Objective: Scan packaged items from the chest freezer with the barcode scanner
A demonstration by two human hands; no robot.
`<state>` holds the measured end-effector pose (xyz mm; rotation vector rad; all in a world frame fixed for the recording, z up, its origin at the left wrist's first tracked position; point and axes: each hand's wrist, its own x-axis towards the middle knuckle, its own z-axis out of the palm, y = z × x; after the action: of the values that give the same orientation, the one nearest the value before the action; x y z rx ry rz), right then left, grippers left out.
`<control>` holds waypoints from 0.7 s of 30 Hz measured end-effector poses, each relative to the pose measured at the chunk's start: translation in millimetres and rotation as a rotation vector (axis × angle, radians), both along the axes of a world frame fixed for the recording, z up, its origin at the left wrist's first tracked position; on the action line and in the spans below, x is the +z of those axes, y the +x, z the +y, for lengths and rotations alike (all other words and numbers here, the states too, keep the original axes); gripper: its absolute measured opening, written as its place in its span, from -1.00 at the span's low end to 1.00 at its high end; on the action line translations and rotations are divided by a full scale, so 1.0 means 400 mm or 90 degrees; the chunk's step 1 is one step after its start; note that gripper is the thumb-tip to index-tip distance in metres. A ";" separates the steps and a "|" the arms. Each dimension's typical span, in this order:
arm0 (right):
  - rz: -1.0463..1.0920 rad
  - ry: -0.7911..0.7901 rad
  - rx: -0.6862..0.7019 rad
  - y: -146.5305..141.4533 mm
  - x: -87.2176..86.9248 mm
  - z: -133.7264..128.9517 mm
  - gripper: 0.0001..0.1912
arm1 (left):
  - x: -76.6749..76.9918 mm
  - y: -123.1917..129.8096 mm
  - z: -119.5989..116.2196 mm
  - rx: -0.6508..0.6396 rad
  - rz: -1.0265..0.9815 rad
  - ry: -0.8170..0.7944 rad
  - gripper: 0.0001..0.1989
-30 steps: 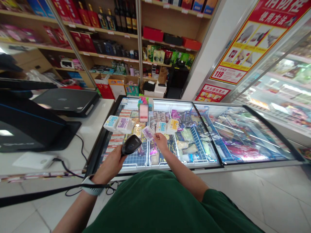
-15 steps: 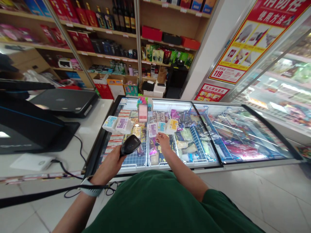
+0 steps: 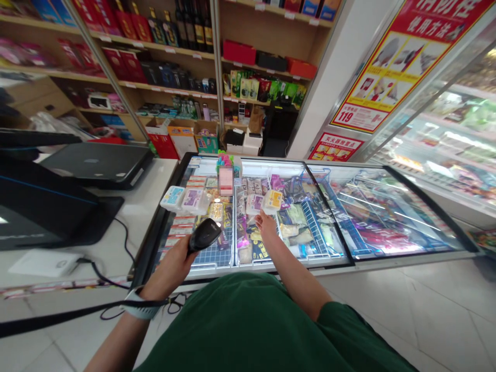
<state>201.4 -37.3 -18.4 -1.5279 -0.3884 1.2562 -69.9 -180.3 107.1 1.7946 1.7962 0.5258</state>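
Observation:
My left hand point(image 3: 176, 263) is wrapped round the handle of a black handheld scanner point(image 3: 205, 234), its head pointing to the upper right over the freezer glass. My right hand point(image 3: 266, 226) is just below a clear tub with a purple label point(image 3: 254, 203), fingers loosely curled and apart, with nothing visible in them. Right beside that tub stands one with a yellow label point(image 3: 274, 199). Farther left on the glass are a blue-labelled tub point(image 3: 173, 197) and another purple-labelled tub point(image 3: 192, 199).
Frozen goods lie under the glass of the chest freezer point(image 3: 329, 265). At the left, a counter point(image 3: 149, 181) bears a black scale point(image 3: 96, 161), a black machine and a white box point(image 3: 46, 262). A black strap crosses my left wrist. Stocked shelves stand behind.
The near purple-labelled tub has moved right, beside the yellow-labelled one, and the blue-labelled tub between them no longer shows. My right hand has shifted slightly right; my left still holds the scanner.

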 end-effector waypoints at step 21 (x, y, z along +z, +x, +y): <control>-0.602 -0.060 0.499 -0.316 -0.023 0.056 -0.15 | -0.060 -0.092 -0.070 0.079 0.013 0.029 -0.68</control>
<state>75.2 -15.0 -27.5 -2.0806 -1.6806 1.0091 -106.6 -208.4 83.0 1.7326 1.9335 0.6024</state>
